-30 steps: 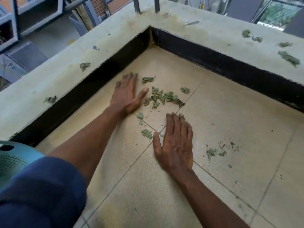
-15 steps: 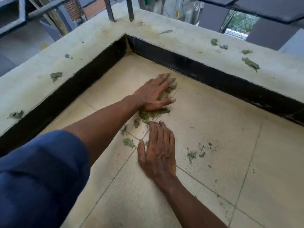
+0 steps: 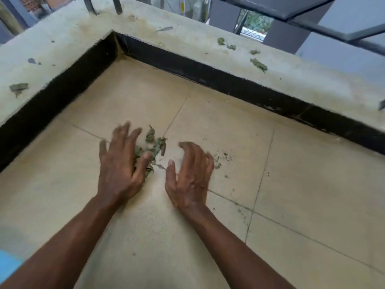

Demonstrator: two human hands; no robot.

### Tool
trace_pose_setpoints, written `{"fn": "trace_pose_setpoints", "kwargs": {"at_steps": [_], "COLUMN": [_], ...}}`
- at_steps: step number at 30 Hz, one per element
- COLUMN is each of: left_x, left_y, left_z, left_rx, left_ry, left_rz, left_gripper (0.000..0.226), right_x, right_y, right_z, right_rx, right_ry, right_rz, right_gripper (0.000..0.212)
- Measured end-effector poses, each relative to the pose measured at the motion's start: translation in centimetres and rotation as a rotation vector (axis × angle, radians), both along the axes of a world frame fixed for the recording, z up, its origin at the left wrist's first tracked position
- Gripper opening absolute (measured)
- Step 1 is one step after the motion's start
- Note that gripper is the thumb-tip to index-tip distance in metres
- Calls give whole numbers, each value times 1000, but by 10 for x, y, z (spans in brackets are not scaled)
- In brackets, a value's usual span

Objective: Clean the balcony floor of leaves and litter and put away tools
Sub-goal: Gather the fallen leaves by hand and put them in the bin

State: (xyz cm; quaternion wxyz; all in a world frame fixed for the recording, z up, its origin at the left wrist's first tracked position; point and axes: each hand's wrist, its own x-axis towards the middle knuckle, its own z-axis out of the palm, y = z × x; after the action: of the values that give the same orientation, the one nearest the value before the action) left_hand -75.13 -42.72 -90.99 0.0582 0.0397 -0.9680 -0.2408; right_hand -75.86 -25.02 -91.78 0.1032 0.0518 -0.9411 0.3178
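Note:
A small heap of dry green leaves lies on the beige tiled balcony floor, near where several tiles meet. My left hand lies spread over the heap's left side, fingers straight and blurred, with leaves showing under the thumb. My right hand is just right of the heap, fingers loosely bent and holding nothing. A patch of fine leaf crumbs lies beyond its fingertips.
A low concrete ledge with a black base band bounds the floor at the back and left, meeting in a corner. Loose leaves lie on the ledge at right, one leaf at left. Metal railing stands above. A blue object shows bottom left.
My left hand has swept the leaves back toward me into a tighter heap. My right hand has lifted from lying flat and its fingers have bent. The view has shifted forward.

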Motion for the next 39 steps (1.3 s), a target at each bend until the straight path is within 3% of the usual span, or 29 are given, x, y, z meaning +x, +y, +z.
{"fn": "trace_pose_setpoints", "kwargs": {"at_steps": [5,10,16,21,22,24,27,29,32,39], "left_x": [14,13,12,11,10,9,9,10,8,10], "left_y": [6,6,7,6,6,4,3,5,7,6], "left_z": [-23,-25,-27,-28,-28,-29,-29,-29,-28,-27], "left_rx": [-125,-121,-141,-134,-132,-132,-138,-140,-132,-130], "left_ry": [-64,-76,-107,-87,-80,-71,-71,-70,-70,-72], "left_rz": [33,44,68,70,71,68,71,83,90,112], "left_gripper": [85,88,91,90,89,88,89,90,90,89], "right_x": [85,117,28,-1,-3,-5,-3,-5,-18,-53], "right_y": [99,124,55,35,43,68,124,146,135,30], "right_z": [-9,-21,-20,-10,-8,-5,-5,-10,-21,-21], "right_rx": [124,348,340,286,260,187,142,166,327,452], "right_ry": [-197,-507,-400,-227,-183,-146,-327,-456,-447,-298], "right_rz": [-411,-462,-115,579,560,254,-378,-531,-358,300], "right_gripper": [79,97,100,87,86,85,92,98,103,91]}}
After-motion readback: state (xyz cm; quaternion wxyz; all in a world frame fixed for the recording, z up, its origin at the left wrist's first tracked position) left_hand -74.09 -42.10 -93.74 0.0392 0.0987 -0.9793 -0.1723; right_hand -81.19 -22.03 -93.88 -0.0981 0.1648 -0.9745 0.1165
